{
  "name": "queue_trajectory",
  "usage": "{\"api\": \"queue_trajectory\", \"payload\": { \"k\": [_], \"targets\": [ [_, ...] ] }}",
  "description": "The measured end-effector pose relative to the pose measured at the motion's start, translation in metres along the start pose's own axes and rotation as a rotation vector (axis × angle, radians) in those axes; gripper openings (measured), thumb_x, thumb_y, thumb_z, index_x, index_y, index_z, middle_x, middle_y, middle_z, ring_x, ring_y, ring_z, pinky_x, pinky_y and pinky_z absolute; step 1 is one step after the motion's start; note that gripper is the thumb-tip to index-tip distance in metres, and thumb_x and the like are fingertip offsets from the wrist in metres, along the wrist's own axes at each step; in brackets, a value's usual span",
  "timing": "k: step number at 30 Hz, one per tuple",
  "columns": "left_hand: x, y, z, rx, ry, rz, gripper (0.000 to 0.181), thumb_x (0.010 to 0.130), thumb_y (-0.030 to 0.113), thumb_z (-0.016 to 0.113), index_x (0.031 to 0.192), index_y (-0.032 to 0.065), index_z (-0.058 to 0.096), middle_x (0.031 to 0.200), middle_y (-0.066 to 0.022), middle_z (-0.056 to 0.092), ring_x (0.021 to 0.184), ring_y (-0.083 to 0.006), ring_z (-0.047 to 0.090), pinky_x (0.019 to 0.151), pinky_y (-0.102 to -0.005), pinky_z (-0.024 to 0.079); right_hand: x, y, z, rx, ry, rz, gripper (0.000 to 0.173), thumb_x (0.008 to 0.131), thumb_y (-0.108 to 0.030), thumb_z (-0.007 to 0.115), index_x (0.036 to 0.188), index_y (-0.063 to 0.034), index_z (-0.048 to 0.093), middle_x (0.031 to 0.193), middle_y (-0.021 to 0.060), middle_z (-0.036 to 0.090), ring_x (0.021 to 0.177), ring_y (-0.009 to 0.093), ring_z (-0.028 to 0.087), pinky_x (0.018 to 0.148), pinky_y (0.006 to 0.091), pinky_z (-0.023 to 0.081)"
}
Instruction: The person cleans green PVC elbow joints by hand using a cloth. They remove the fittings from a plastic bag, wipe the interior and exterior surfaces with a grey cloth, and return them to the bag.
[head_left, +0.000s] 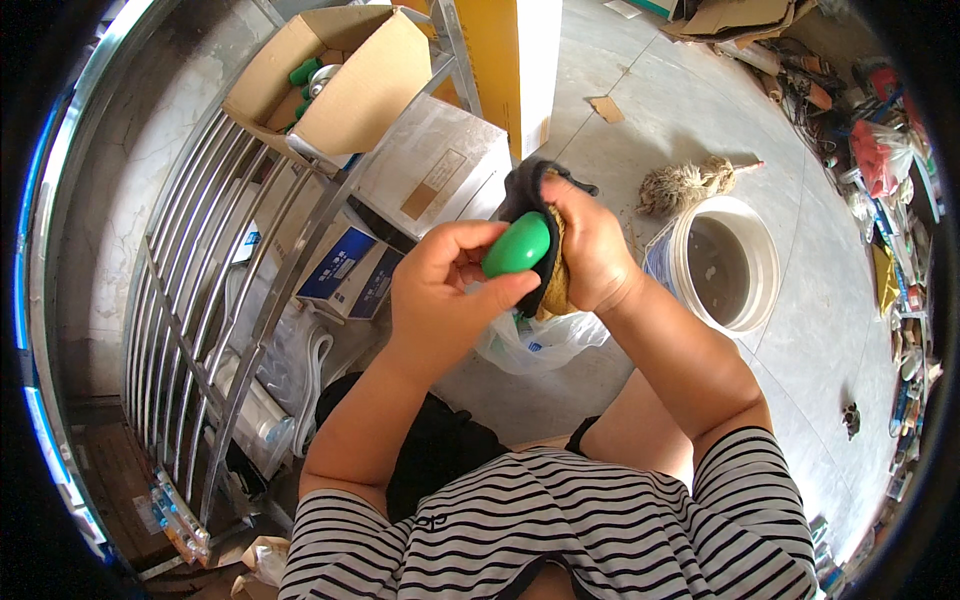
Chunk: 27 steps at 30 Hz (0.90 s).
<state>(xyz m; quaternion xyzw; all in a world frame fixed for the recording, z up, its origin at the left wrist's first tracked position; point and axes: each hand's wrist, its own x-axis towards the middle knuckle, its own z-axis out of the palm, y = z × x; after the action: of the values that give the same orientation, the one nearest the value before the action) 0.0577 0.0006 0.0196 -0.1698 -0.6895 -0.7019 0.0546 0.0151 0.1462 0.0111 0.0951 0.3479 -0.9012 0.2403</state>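
My left hand grips a smooth, rounded green object, perhaps plastic, between thumb and fingers. Bunched in my right hand is a black and yellow cloth, pressed against the green object's right side. The cloth hides that end of it, so its full shape cannot be told. Below both hands a translucent plastic bag hangs or stands partly open, with something green and something blue showing inside. Several similar green pieces lie in an open cardboard box at the upper left, beside a whitish round item.
A metal bar rack runs along the left, supporting the cardboard box. Next to it stands a dusty carton. On the right, a white bucket holds murky liquid, with a mop head behind it. Clutter lines the far right.
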Motion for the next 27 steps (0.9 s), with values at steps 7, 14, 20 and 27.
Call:
{"api": "queue_trajectory", "payload": {
  "k": [7, 14, 20, 27],
  "targets": [
    [0.014, 0.0, -0.014, -0.593, 0.13, -0.526, 0.035, 0.088, 0.029, 0.053, 0.11, 0.0023, 0.047, 0.087, -0.005, 0.059, 0.069, -0.0087, 0.057, 0.061, -0.0208, 0.05, 0.012, -0.003, -0.02, -0.411, -0.22, -0.44, 0.019, 0.081, -0.013, 0.048, 0.092, 0.0, 0.056, 0.088, 0.0087, 0.059, 0.083, 0.018, 0.055, 0.077, 0.0274, 0.043],
    [0.011, -0.01, -0.002, -0.545, 0.235, -0.509, 0.026, 0.092, 0.022, 0.047, 0.111, 0.0047, 0.048, 0.085, -0.0018, 0.058, 0.068, -0.0077, 0.057, 0.057, -0.0205, 0.047, -0.004, 0.02, -0.008, -1.199, -0.174, -0.733, 0.023, 0.077, -0.017, 0.065, 0.098, -0.0077, 0.061, 0.106, 0.0105, 0.054, 0.098, 0.025, 0.049, 0.085, 0.0338, 0.041],
    [0.011, -0.01, -0.011, -0.528, 0.13, -0.588, 0.023, 0.09, 0.021, 0.05, 0.106, 0.0055, 0.05, 0.078, -0.0002, 0.058, 0.058, -0.0054, 0.052, 0.05, -0.0174, 0.043, 0.008, 0.006, -0.008, -0.986, -0.451, -0.878, 0.026, 0.073, -0.008, 0.068, 0.098, -0.0067, 0.061, 0.105, 0.0081, 0.052, 0.099, 0.024, 0.047, 0.088, 0.0324, 0.038],
    [0.015, -0.016, -0.014, -0.589, 0.084, -0.676, 0.018, 0.088, 0.021, 0.051, 0.099, 0.0074, 0.05, 0.074, -0.0005, 0.056, 0.052, -0.0064, 0.05, 0.046, -0.0174, 0.041, 0.007, 0.002, -0.006, -0.503, -0.464, -0.438, 0.029, 0.075, 0.003, 0.064, 0.103, -0.0025, 0.058, 0.101, 0.0028, 0.057, 0.095, 0.014, 0.051, 0.085, 0.0265, 0.041]
  ]
}}
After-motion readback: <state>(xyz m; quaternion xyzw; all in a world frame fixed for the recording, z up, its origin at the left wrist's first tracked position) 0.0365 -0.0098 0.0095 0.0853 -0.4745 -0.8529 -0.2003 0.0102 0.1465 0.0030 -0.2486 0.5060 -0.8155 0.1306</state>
